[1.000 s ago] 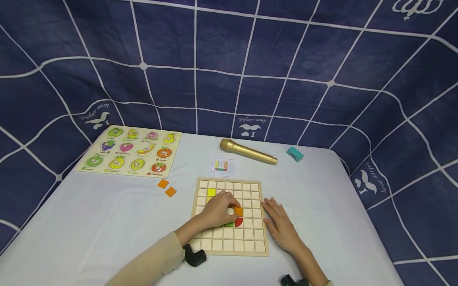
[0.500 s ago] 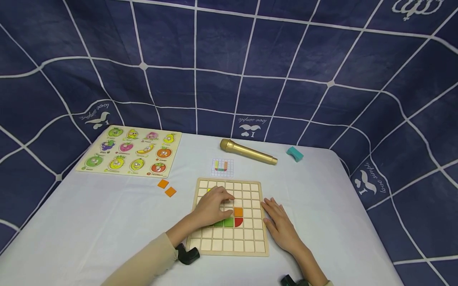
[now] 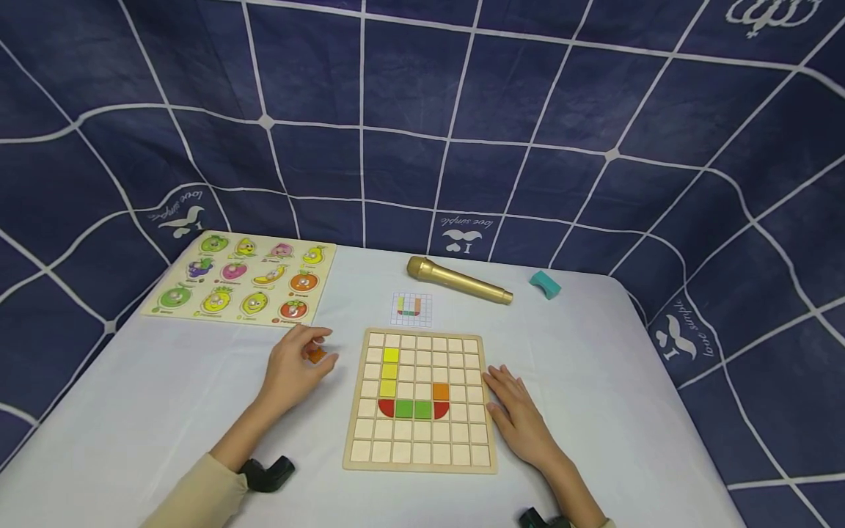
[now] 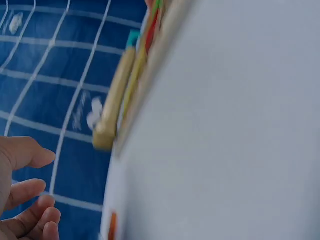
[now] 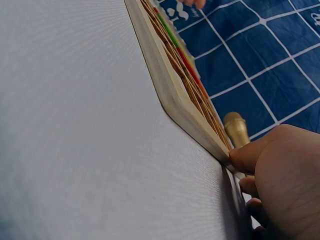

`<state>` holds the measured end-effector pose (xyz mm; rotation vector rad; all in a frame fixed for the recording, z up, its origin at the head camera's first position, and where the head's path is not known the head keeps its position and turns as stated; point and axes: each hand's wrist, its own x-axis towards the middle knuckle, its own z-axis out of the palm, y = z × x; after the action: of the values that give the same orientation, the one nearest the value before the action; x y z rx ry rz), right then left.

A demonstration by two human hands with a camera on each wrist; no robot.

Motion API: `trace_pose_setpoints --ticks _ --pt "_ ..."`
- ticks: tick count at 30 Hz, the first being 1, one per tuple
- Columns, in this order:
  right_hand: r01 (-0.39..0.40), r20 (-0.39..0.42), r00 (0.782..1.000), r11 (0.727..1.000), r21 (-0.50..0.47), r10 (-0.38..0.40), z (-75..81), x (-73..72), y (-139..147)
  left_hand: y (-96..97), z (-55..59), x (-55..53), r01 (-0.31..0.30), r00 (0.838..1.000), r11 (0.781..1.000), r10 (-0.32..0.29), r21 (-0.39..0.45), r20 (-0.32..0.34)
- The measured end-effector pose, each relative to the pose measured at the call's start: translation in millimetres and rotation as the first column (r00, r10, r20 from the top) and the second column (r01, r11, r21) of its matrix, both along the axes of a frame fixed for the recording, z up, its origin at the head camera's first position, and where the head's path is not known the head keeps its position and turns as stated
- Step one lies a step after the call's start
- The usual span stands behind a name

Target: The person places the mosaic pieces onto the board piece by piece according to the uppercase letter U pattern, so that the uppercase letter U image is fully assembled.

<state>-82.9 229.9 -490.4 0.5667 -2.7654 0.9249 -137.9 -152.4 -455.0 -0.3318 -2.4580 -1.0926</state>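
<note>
My left hand (image 3: 290,375) is over the cloth left of the wooden grid board (image 3: 422,466), thumb and fingers apart. Between them shows a loose orange square tile (image 3: 317,356); the other loose one is hidden behind the hand. In the left wrist view the fingers (image 4: 31,192) are spread, with an orange tile (image 4: 113,226) beyond. On the board, three yellow squares (image 3: 389,372) run down to a red quarter-round (image 3: 386,408), two green squares (image 3: 413,409) and another red quarter-round (image 3: 441,410), with one orange square (image 3: 440,391) above it. My right hand (image 3: 521,422) touches the board's right edge.
A small pattern card (image 3: 411,309) with a U-shaped design lies behind the board. Farther back are a gold microphone (image 3: 460,280) and a teal curved block (image 3: 545,284). A fruit puzzle board (image 3: 239,281) occupies the back left. Dark blue grid curtain (image 3: 396,169) hangs behind the table.
My left hand has left the orange square on the board and moved left to the loose orange tiles, uncovering the yellow and red pieces. The right hand has stayed at the board's edge.
</note>
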Motion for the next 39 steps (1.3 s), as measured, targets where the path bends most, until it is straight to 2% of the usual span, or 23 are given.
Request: trace_pose_setpoints --ticks 3,6,11,16,25,39 --pt "-0.001 0.001 1.000 1.000 0.000 0.001 -0.4 -0.1 -0.2 -15.2 -9.2 -0.5 -0.072 0.997 0.997 0.072 0.012 0.006" --pt "-0.001 0.000 1.000 1.000 -0.003 0.001 -0.8 -0.2 -0.5 -23.8 -17.9 -1.3 -0.117 0.993 0.993 0.117 0.009 0.035" --pt "-0.005 0.002 1.000 1.000 -0.007 0.005 -1.5 -0.5 -0.8 -30.2 -30.5 -2.8 -0.157 0.984 0.987 0.159 -0.030 0.079" --pt "-0.008 0.001 1.000 1.000 -0.009 0.008 -1.5 -0.4 -0.8 -32.6 -38.0 -4.0 -0.167 0.981 0.984 0.173 -0.069 0.083" --pt "-0.007 -0.009 1.000 1.000 -0.002 0.007 -0.8 0.1 0.3 -29.4 -39.8 -2.9 -0.171 0.975 0.977 0.186 -0.124 0.120" --pt "-0.002 -0.005 1.000 1.000 -0.006 0.002 -1.1 -0.2 -0.3 -30.0 -38.5 -2.6 -0.173 0.971 0.979 0.187 -0.106 0.146"
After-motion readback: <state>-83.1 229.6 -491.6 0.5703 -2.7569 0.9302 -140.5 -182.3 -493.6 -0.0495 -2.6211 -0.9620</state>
